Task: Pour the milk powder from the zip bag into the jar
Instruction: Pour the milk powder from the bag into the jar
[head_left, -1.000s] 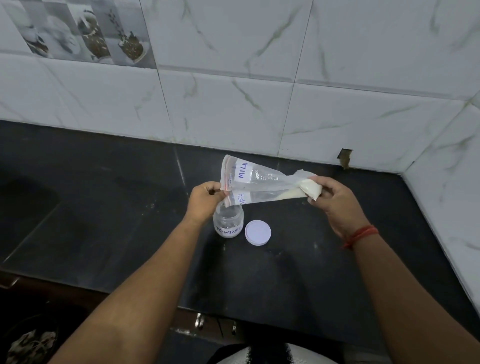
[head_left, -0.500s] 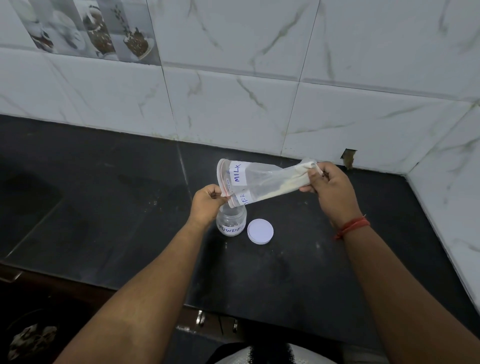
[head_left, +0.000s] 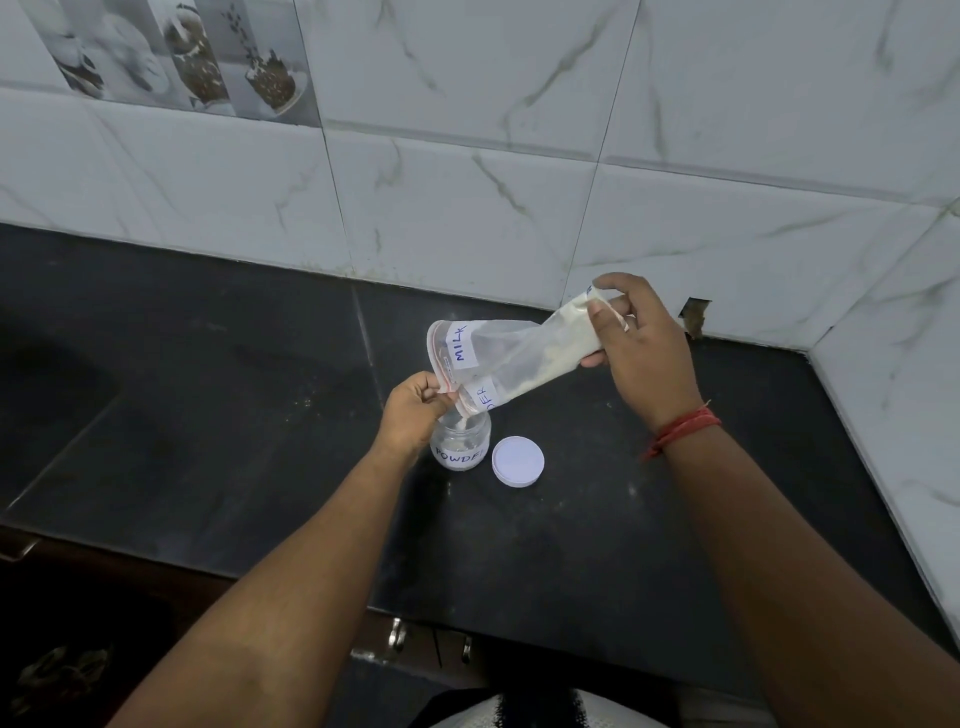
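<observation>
A clear zip bag (head_left: 511, 353) labelled MILK POWDER is held tilted, its open mouth pointing down over a small clear jar (head_left: 461, 447) labelled POWDER on the black counter. My left hand (head_left: 413, 415) pinches the bag's mouth edge just above the jar. My right hand (head_left: 636, 343) grips the raised bottom end of the bag, higher than the mouth. White powder lies along the lower side of the bag and a thin stream falls from the mouth into the jar. The jar's white lid (head_left: 518, 461) lies flat just right of the jar.
The black counter (head_left: 208, 415) runs left to right, with marble-tiled walls behind and on the right forming a corner. A small dark hole (head_left: 696, 316) marks the wall base. Cabinet handles (head_left: 397, 634) show below the counter's front edge.
My right hand has lifted the bag's bottom end higher, steepening the tilt. The powder has slid from that end toward the mouth and now spills into the jar.
</observation>
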